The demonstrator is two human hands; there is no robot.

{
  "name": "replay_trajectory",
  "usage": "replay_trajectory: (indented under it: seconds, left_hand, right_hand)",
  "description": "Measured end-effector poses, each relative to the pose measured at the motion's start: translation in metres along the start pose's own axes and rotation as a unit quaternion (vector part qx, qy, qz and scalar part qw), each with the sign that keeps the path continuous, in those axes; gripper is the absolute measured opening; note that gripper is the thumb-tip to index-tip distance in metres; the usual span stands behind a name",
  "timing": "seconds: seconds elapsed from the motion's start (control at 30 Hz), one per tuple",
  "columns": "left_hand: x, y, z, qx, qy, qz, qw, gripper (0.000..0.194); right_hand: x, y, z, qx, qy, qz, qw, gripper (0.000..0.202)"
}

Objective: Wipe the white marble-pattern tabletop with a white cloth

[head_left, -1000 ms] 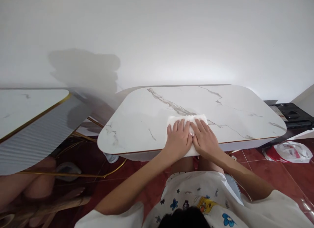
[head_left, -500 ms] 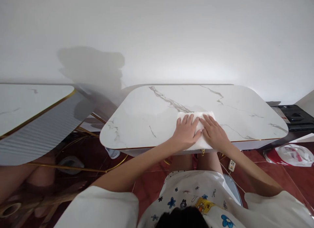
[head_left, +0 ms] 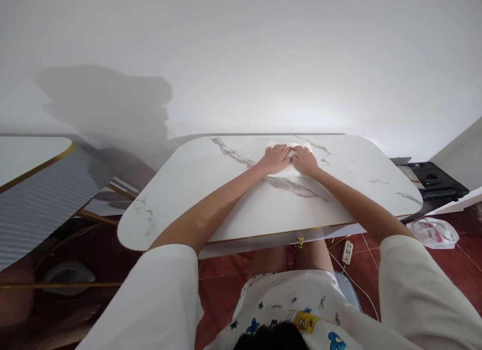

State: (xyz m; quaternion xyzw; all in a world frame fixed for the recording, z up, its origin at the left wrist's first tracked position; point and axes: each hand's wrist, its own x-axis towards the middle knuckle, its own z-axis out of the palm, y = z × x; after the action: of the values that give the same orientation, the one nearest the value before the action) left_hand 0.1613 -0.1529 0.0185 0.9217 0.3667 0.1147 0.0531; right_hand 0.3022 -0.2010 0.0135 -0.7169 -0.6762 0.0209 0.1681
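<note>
A folded white cloth (head_left: 289, 170) lies on a white marble-patterned tabletop (head_left: 181, 189), toward its far edge. My left hand (head_left: 276, 159) rests palm down on the cloth's left part, fingers laid out over it. On the right part, my right hand (head_left: 304, 160) presses down the same way, its fingertips close to those of the left. Both arms stretch forward over the table. The hands cover much of the cloth, and its underside is out of sight.
A white wall (head_left: 241, 53) stands behind the table. At left is another gold-edged table (head_left: 33, 154); at right, a black appliance (head_left: 433, 179). A gold knob (head_left: 300, 240) sits on the table's front. A power strip (head_left: 347, 252) and a clear plastic bag (head_left: 433, 233) lie below.
Both hands have pushed the cloth away from the table's front edge toward the wall. My arms are now stretched further out, and the view has shifted slightly.
</note>
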Motion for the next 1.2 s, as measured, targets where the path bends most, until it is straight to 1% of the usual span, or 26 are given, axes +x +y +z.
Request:
replay_trajectory:
  seconds: [0.17,0.3,0.43,0.5,0.63,0.77,0.9,1.0,1.1,1.2]
  left_hand:
    - [0.036,-0.023,0.004,0.008,0.001,-0.039,0.999,0.051]
    - [0.061,-0.039,0.003,-0.005,-0.013,-0.057,0.998,0.056]
    - [0.085,-0.049,0.005,-0.027,-0.038,-0.105,0.993,0.055]
    - [0.093,-0.051,0.008,-0.027,-0.020,-0.129,0.991,0.052]
    - [0.101,-0.055,0.016,-0.015,0.039,-0.131,0.991,0.049]
    - [0.101,-0.054,0.018,-0.005,0.063,-0.136,0.989,0.047]
    - [0.102,-0.045,0.017,0.014,0.072,-0.153,0.986,0.046]
    - [0.109,-0.034,0.019,0.017,0.068,-0.163,0.984,0.045]
    - [0.119,-0.024,0.023,0.010,0.066,-0.148,0.987,0.045]
    - [0.127,-0.018,0.026,0.009,0.066,-0.135,0.989,0.044]
  right_hand:
    - [0.049,0.014,0.016,-0.003,0.036,-0.063,0.997,0.048]
    - [0.075,0.019,0.021,-0.016,0.035,-0.071,0.997,0.050]
    - [0.096,0.022,0.022,-0.012,0.028,-0.071,0.997,0.049]
    - [0.105,0.022,0.022,-0.002,0.022,-0.069,0.997,0.048]
    - [0.119,0.023,0.024,0.012,0.016,-0.051,0.998,0.045]
    - [0.126,0.023,0.027,0.017,0.015,-0.052,0.998,0.044]
    - [0.127,0.029,0.026,0.010,0.014,-0.078,0.997,0.047]
    - [0.127,0.041,0.023,0.012,0.011,-0.072,0.997,0.048]
    - [0.126,0.056,0.018,0.017,0.011,-0.052,0.998,0.048]
    - [0.124,0.065,0.015,0.020,0.011,-0.038,0.999,0.049]
